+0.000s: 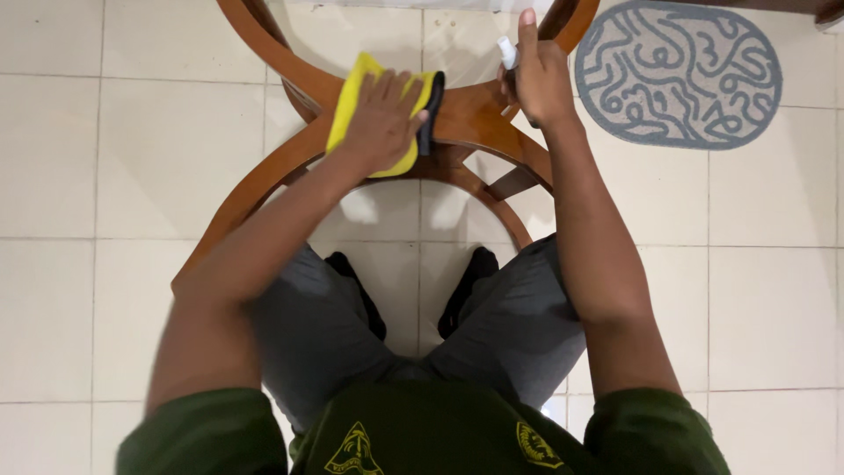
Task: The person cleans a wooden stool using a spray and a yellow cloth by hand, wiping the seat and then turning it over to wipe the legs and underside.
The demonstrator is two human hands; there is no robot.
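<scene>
A yellow cloth (350, 104) is being pressed flat under the spread fingers of the left hand (382, 119) on the curved wooden table frame (479, 114). A small spray bottle (508, 51) is being gripped in the right hand (538, 75). The cloth's loose folded edge could probably be dragged off the narrow rail.

Curved wooden table legs (264, 189) cross in front of the squatting person, leaving open gaps of tiled floor (114, 167) between the braces. To the right, a grey patterned oval mat (679, 72) lies on otherwise open tiles; the person's knees hem the near side.
</scene>
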